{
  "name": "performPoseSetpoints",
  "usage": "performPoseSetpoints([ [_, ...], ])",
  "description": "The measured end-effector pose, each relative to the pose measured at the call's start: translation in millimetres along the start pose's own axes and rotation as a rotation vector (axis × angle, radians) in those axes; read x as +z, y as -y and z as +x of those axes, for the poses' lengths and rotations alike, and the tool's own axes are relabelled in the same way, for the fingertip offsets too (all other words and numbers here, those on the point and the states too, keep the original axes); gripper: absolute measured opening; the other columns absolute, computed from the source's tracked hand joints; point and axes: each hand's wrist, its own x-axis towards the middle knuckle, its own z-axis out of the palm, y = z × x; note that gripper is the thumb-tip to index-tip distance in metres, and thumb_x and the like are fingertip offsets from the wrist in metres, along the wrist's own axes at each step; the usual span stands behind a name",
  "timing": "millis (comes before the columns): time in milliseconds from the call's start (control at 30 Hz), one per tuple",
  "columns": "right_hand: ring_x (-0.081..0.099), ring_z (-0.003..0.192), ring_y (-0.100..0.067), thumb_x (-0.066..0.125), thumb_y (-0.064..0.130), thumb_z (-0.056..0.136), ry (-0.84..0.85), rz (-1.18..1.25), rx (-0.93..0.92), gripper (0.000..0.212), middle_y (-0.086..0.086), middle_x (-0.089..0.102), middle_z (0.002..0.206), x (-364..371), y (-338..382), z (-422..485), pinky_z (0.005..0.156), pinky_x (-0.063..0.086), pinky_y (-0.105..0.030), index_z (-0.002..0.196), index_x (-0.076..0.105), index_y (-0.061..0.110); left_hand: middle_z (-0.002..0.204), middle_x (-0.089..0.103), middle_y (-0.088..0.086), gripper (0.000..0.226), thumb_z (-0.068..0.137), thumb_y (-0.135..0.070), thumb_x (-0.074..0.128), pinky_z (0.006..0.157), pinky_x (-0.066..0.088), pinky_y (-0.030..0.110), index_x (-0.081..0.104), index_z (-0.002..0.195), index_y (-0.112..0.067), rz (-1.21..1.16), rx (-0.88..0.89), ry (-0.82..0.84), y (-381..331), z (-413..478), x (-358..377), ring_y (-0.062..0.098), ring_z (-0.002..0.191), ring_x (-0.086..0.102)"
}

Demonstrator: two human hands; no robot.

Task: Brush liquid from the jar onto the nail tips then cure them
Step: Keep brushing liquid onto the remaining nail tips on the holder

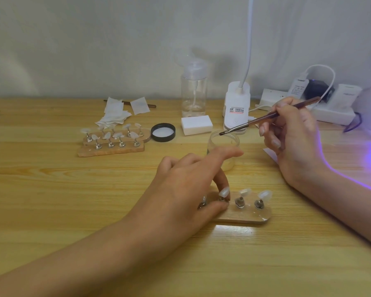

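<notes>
The right hand [291, 133] grips a brush [272, 115] like a pen, fingers curled round its dark handle. The bristle end points down and left and sits just at the far rim of the open clear jar [224, 144]. The jar stands on the counter [51, 189] between the two hands.

The left hand [191, 179] lies nearer the camera, just in front of the jar. Its forefinger stretches out across the jar's lower wall. Its thumb and another finger pinch the metal peg [222, 200] under one nail tip [224, 191] on a wooden strip [244, 215]. Two more nail tips [244, 192] stand on pegs to the right, untouched.

Farther back lie the jar's black lid [163, 132], a white block [196, 124], a clear bottle [194, 93] and two more strips of nail tips [114, 140]. Violet light glows at the right edge.
</notes>
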Motion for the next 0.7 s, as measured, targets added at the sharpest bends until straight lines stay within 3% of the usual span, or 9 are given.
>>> performPoseSetpoints([
  [133, 0.027, 0.036, -0.011, 0.040, 0.013, 0.103, 0.003, -0.009, -0.007, 0.027, -0.003, 0.058, 0.053, 1, 0, -1, 0.044, 0.016, -0.026, 0.077, 0.043, 0.018, 0.101, 0.058, -0.028, 0.070, 0.089, -0.029, 0.069, 0.100, 0.018, 0.012, 0.026, 0.135, -0.059, 0.047, 0.052, -0.045, 1, 1, 1, -0.007, 0.109, 0.046],
  [267, 0.027, 0.036, -0.011, 0.040, 0.013, 0.103, 0.001, -0.008, -0.004, 0.027, -0.003, 0.058, 0.053, 0, 0, -1, 0.044, 0.017, -0.025, 0.077, 0.043, 0.018, 0.090, 0.063, -0.022, 0.055, 0.090, -0.022, 0.068, 0.099, 0.034, 0.031, 0.043, 0.135, -0.041, 0.125, 0.233, -0.168, -3, -3, 3, -0.001, 0.100, 0.054],
  [367, 0.030, 0.041, -0.013, 0.041, 0.013, 0.103, 0.009, -0.002, -0.008, 0.027, -0.001, 0.058, 0.053, -2, 0, 0, 0.045, 0.020, -0.026, 0.076, 0.044, 0.019, 0.093, 0.067, -0.018, 0.047, 0.089, -0.031, 0.062, 0.099, 0.045, 0.032, 0.046, 0.130, -0.047, -0.030, 0.256, -0.215, -7, 0, -12, 0.001, 0.097, 0.064],
  [400, 0.030, 0.042, -0.014, 0.040, 0.014, 0.103, 0.014, -0.002, -0.007, 0.028, 0.000, 0.058, 0.053, -2, -1, 0, 0.046, 0.020, -0.027, 0.076, 0.044, 0.019, 0.095, 0.069, -0.016, 0.047, 0.087, -0.033, 0.065, 0.095, 0.050, 0.032, 0.047, 0.128, -0.046, -0.113, 0.210, -0.239, -8, 3, -21, 0.002, 0.093, 0.067],
  [467, 0.029, 0.038, -0.012, 0.040, 0.014, 0.103, 0.018, -0.005, -0.006, 0.028, -0.003, 0.058, 0.054, -3, -1, 1, 0.044, 0.016, -0.028, 0.076, 0.044, 0.019, 0.094, 0.069, -0.013, 0.052, 0.084, -0.027, 0.074, 0.074, 0.059, 0.028, 0.050, 0.126, -0.045, -0.200, 0.221, -0.304, -8, 8, -40, 0.006, 0.086, 0.071],
  [533, 0.027, 0.036, -0.012, 0.040, 0.014, 0.104, 0.010, -0.007, -0.001, 0.027, -0.004, 0.058, 0.054, -4, -2, 2, 0.045, 0.014, -0.029, 0.077, 0.044, 0.019, 0.090, 0.066, -0.011, 0.058, 0.084, -0.022, 0.077, 0.057, 0.056, 0.025, 0.048, 0.129, -0.042, -0.302, 0.238, -0.308, -3, 15, -54, 0.012, 0.085, 0.072],
  [700, 0.028, 0.036, -0.011, 0.041, 0.016, 0.104, -0.003, 0.002, 0.013, 0.027, -0.006, 0.058, 0.055, -5, -2, 3, 0.042, 0.017, -0.027, 0.077, 0.046, 0.019, 0.076, 0.066, -0.007, 0.062, 0.079, -0.015, 0.084, 0.045, 0.048, 0.023, 0.056, 0.132, -0.031, -0.549, 0.046, -0.263, 28, 44, -48, 0.011, 0.073, 0.071],
])
